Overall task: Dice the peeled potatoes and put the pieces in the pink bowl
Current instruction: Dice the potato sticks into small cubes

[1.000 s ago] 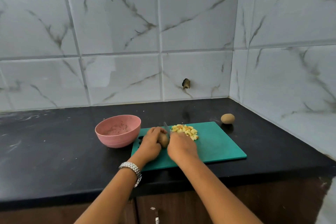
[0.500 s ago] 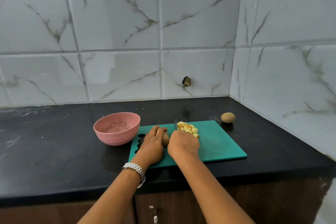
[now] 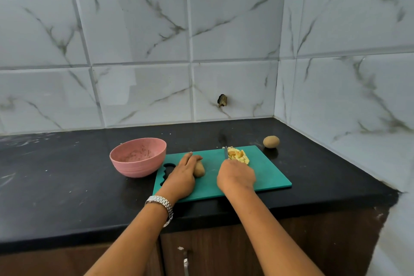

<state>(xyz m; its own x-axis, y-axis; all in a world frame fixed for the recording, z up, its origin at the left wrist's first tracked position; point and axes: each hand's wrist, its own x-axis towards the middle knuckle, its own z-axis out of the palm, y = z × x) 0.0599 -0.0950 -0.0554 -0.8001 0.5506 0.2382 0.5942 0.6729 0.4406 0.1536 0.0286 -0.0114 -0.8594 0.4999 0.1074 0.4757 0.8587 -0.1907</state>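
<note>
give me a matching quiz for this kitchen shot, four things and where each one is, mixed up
1 pink bowl
2 diced potato pieces
3 knife
4 lone whole potato

a gripped by the right hand
b heaped on the green cutting board
c on the black counter off the board's far right corner
d on the counter left of the board

Pairs: 1-d, 2-b, 3-a, 4-c

Home kitchen: we worked at a black counter [image 3: 67, 175] backed by marble-patterned wall tiles [image 3: 139, 29], above wooden cabinets [image 3: 313, 242].

Knife [image 3: 225, 152] handle hidden in right hand [image 3: 236, 177] — potato [image 3: 199, 169] half behind left hand [image 3: 182, 177].
</note>
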